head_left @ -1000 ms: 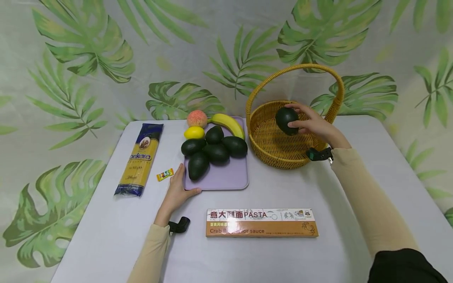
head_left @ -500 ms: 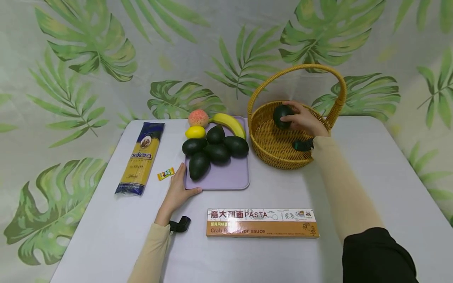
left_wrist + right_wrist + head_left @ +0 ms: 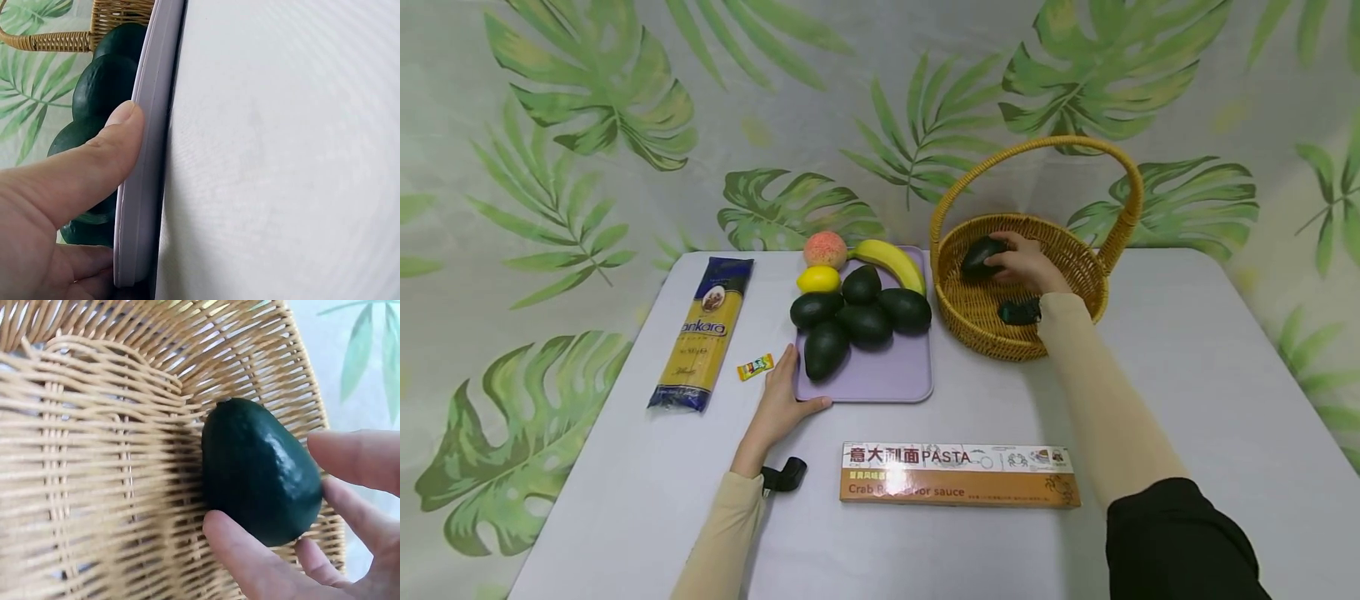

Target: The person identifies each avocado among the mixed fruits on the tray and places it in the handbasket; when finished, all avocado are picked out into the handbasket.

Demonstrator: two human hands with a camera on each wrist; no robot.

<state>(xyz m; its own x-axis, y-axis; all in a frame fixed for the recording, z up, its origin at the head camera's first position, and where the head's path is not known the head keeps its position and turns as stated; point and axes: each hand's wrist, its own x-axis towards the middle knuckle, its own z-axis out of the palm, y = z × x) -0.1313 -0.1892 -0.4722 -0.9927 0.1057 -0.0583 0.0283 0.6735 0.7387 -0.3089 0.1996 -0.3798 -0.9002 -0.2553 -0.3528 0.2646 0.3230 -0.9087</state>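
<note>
A dark green avocado (image 3: 262, 475) lies against the inner wall of the wicker basket (image 3: 992, 342), in its left part. My right hand (image 3: 1026, 262) reaches inside and holds that avocado, thumb on one side and fingers on the other. On the left, my left hand (image 3: 781, 404) rests at the near left corner of a lilac tray (image 3: 887, 385). Its fingers lie along the tray's side, and the thumb (image 3: 94, 159) touches the front rim. Several more avocados (image 3: 865, 325) sit on the tray, with a banana (image 3: 891, 260), a lemon (image 3: 818, 279) and a peach (image 3: 825, 250) behind them.
A yellow and blue pasta packet (image 3: 703, 333) lies at the table's left, with a small candy wrapper (image 3: 755, 367) beside it. Nearer the front is a long pasta box (image 3: 958, 475). The basket's tall handle (image 3: 1037, 146) arches over its opening.
My right hand has moved left and down into the basket, lowering the avocado, which now lies tilted on its side. The left hand has stayed at the tray corner.
</note>
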